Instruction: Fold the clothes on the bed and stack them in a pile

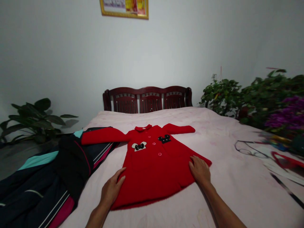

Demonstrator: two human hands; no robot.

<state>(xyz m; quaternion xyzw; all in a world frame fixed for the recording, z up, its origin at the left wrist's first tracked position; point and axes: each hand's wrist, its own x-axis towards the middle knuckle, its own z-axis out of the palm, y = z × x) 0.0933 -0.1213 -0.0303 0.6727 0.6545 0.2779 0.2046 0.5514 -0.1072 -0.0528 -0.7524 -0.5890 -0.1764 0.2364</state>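
A red coat [152, 171] with a collar, round buttons and both sleeves spread wide lies front side up on a pale pink sheet [228, 190]. Two patches decorate its chest, a white one with a dark bow [139, 146] and a black dotted one [164, 138]. My left hand [112, 187] rests on the coat's lower left edge, fingers stretched out. On the lower right side, my right hand [199, 169] touches the cloth with its fingers extended. Neither hand visibly grips the fabric.
Dark clothing [59, 171] with turquoise and pink parts lies at the left, under the coat's sleeve. Glasses [253, 153] and a red-framed item [285, 161] lie at the right. A wooden backrest [150, 99] stands behind; plants [220, 95] flank the sheet.
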